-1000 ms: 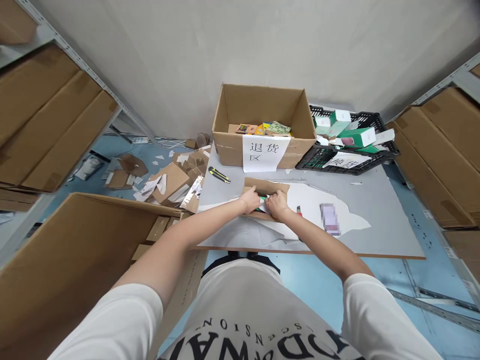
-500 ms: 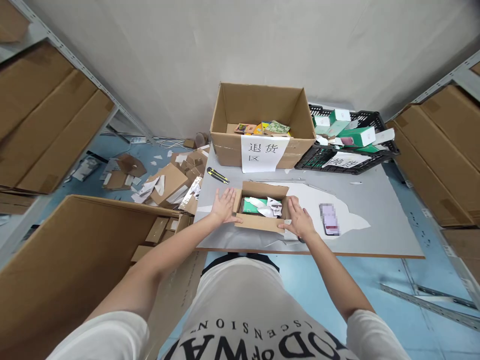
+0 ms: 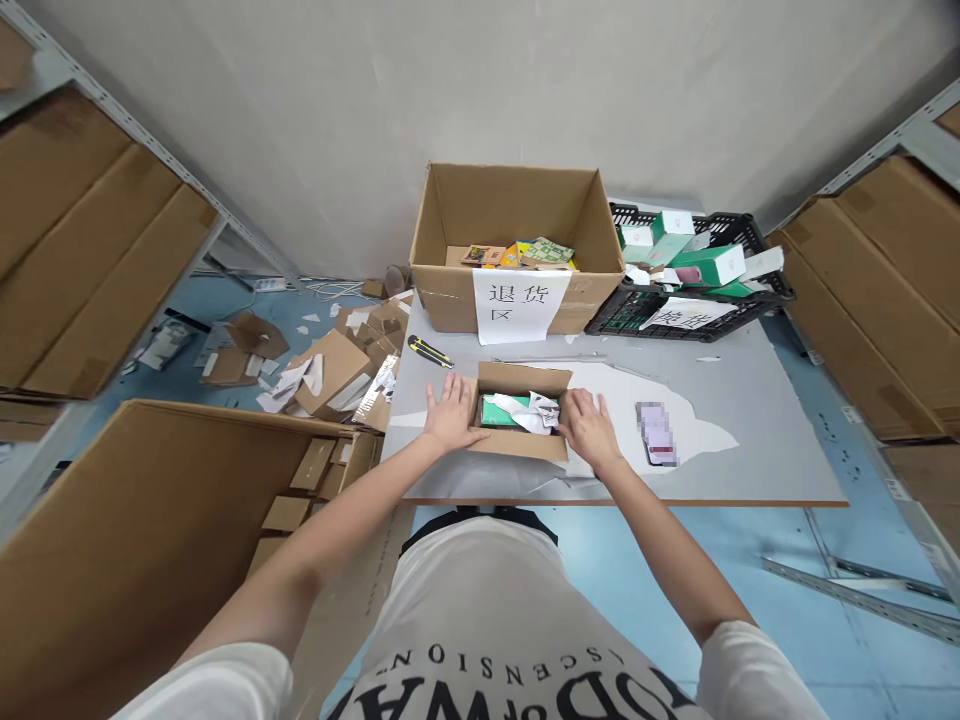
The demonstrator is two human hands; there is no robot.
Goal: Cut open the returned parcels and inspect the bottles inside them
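A small cardboard box (image 3: pixel 517 445) stands with its top flaps apart near the table's front edge. In it lie a green box (image 3: pixel 491 414) and a crumpled white paper (image 3: pixel 541 414). My left hand (image 3: pixel 450 415) lies against the box's left side, fingers spread, thumb on the near flap. At the right end, my right hand (image 3: pixel 591 430) touches the box edge with fingers apart; its thumb side reaches the rim beside the paper. A black and yellow utility knife (image 3: pixel 430 351) lies beyond my left hand. To the right, a phone (image 3: pixel 657 434) rests on white paper.
Behind stands a large open carton (image 3: pixel 450 295) with colourful packets and a paper sign. A black crate (image 3: pixel 600 318) of green and white boxes sits beside it. Cardboard scraps (image 3: pixel 337 365) cover the floor at left, near a big carton (image 3: pixel 150 500) holding small boxes.
My right hand has shifted from the right flap and near corner onto the box's right rim, fingers nearer the paper. My left hand stays at the left side. The view has shifted slightly.
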